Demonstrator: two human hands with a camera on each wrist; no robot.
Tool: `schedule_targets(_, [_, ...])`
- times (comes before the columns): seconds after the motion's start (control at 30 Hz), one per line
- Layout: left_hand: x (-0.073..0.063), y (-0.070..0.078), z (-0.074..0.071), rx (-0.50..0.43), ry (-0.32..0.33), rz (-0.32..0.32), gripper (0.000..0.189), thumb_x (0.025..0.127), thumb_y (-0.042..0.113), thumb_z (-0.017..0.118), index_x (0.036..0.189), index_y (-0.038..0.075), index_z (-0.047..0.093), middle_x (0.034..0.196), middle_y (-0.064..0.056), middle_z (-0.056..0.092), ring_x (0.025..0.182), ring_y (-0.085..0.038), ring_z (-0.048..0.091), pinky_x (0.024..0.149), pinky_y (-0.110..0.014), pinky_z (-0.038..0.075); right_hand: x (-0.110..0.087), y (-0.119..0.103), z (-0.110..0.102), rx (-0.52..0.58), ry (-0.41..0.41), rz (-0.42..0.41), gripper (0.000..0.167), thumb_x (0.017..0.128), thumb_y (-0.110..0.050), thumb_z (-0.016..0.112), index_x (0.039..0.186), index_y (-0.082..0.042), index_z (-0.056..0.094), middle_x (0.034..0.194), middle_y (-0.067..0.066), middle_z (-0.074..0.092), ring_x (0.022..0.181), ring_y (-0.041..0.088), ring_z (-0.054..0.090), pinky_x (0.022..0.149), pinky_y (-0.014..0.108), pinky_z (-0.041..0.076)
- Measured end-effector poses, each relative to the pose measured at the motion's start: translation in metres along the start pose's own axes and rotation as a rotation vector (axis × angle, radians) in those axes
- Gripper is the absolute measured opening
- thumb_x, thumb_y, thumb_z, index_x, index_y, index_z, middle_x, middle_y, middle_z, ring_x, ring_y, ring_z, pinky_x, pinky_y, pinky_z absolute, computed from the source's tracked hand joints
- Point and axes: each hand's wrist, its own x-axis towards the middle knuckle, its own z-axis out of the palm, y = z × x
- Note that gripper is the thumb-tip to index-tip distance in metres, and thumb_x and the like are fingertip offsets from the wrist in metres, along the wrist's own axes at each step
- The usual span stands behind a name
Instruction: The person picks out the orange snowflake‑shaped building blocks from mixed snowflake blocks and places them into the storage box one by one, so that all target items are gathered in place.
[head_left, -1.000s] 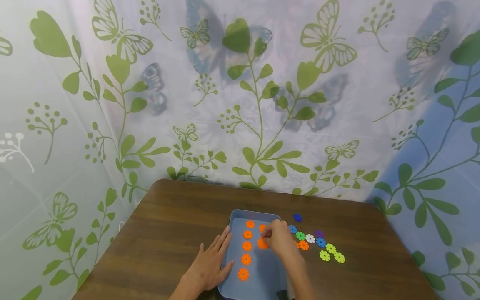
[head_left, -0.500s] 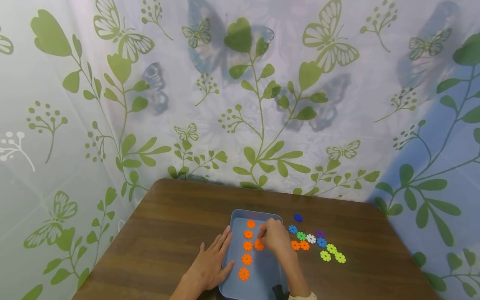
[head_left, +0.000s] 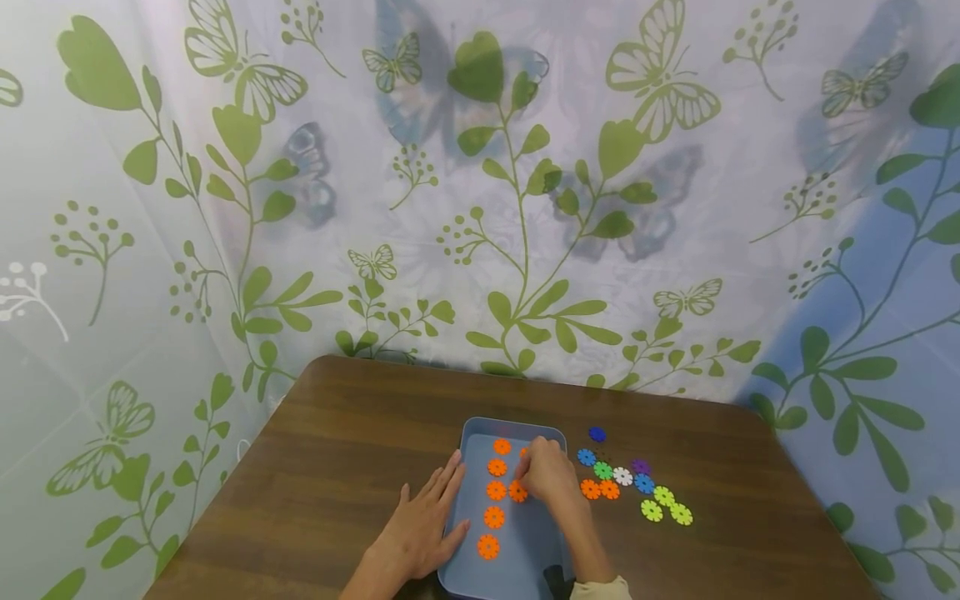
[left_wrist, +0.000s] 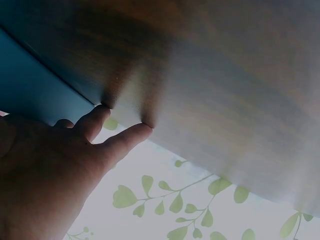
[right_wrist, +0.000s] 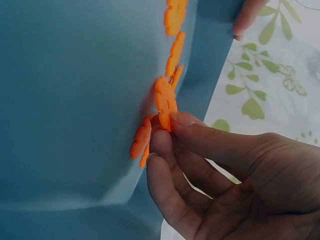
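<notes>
1. The right hand (head_left: 551,475) reaches into the shallow light-blue plastic tray (head_left: 525,550), its fingertips (right_wrist: 172,122) pinching a flat orange gear-shaped plastic disc (right_wrist: 164,97); the disc seems to touch the tray floor, though the wrist view is oblique.
2. The left hand (head_left: 420,529) lies flat, fingers straight, against the tray's left wall on the brown wooden table (head_left: 337,450), holding nothing.
3. Four more orange discs (head_left: 492,504) lie in a column in the tray.
4. Loose discs of mixed colours (head_left: 633,487) lie on the table right of the tray.
</notes>
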Motion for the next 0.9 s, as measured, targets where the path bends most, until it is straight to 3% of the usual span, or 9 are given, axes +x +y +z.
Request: schedule_targets(0.9, [0.0016, 0.0019, -0.0019, -0.006, -0.013, -0.018, 0.078, 0.11, 0.043, 0.057, 0.17, 0.005, 0.027, 0.181, -0.01, 0.018, 0.154, -0.044, 0.042, 0.105, -0.086, 0.036, 0.0025, 0.0075, 0.0046, 0.009, 0.015, 0.082, 0.027, 0.071, 0.008, 0.094, 0.063, -0.005, 0.072, 0.069, 0.004, 0.065, 0.06, 0.02, 0.06, 0.059, 0.037, 0.06])
